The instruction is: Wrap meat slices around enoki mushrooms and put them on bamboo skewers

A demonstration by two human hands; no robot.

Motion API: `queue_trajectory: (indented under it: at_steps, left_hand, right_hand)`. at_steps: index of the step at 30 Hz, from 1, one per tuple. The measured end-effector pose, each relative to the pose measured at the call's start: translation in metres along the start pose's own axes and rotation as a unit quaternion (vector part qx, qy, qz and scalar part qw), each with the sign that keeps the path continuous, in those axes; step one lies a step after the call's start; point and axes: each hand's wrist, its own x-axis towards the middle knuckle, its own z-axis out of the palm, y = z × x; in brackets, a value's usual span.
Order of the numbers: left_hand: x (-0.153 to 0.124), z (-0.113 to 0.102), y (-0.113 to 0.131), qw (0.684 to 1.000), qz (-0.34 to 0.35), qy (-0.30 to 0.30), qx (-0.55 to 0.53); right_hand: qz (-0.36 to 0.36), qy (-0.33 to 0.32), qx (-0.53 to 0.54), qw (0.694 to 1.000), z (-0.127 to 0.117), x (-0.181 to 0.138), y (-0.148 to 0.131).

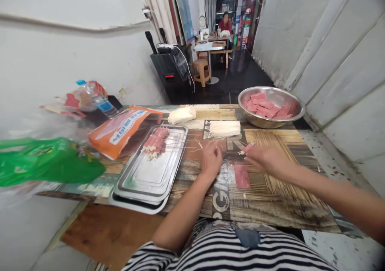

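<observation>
My right hand [262, 158] pinches a mushroom roll [248, 147], a pink meat slice wrapped around thin white enoki stems that stick out at both ends. To its left, my left hand [211, 158] is closed with curled fingers near some thin wooden skewers; what its fingertips hold is not clear. A single meat slice [242, 176] lies flat on the table between my hands. Beyond them sits a bunch of enoki mushrooms [225, 129]. On a metal tray [144, 178] at the left, several skewered rolls [156, 141] lie stacked, their sticks pointing right.
A steel bowl [272, 122] of meat slices stands at the back right. Another enoki bunch [182, 115] is by the far edge. Left of the tray are an orange packet [120, 132], a green plastic bag [48, 162] and a water bottle [104, 104]. A person [225, 24] sits far back.
</observation>
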Motion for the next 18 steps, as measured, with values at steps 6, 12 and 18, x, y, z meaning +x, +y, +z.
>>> queue_trajectory:
  at_steps: [6,12,18]
  left_hand:
    - [-0.004,0.004,-0.004,1.0,0.007,-0.011,0.011]
    - [-0.007,0.008,-0.004,0.999,0.024,-0.016,0.021]
    - [-0.007,0.005,0.003,0.999,0.024,-0.02,0.017]
  right_hand:
    - [0.053,-0.036,-0.163,0.985,-0.001,0.082,0.057]
    - [0.035,-0.043,-0.205,0.977,0.031,0.108,0.073]
    - [-0.042,-0.06,-0.197,0.978,0.034,0.102,0.081]
